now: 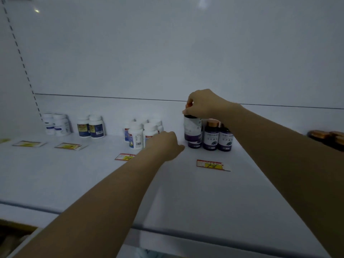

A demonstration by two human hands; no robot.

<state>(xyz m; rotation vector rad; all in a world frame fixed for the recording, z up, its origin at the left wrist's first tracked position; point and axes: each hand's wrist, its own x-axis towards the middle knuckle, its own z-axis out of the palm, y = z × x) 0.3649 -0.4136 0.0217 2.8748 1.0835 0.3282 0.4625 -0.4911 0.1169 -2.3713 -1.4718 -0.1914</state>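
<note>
Right forearm (pixel 279 155), right hand (pixel 204 107) atop dark bottle (pixel 192 129)

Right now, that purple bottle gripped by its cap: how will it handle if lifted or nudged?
The purple bottle looks rigid; the cap pinch by the right hand probably won't deform it. Tall and narrow, seemingly perched on a lower bottle, it could tip if nudged sideways. Round body: likely rolls once down.

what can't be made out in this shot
Head view: cap of the dark purple white-labelled bottle, covered by the right hand gripping it.
Head view: left hand fingertips, hidden behind its own back; contact with the white round pill bottles unclear.
Head view: brown-capped dark jars, cut by the right edge.
Head view: label print, blurred.
</note>
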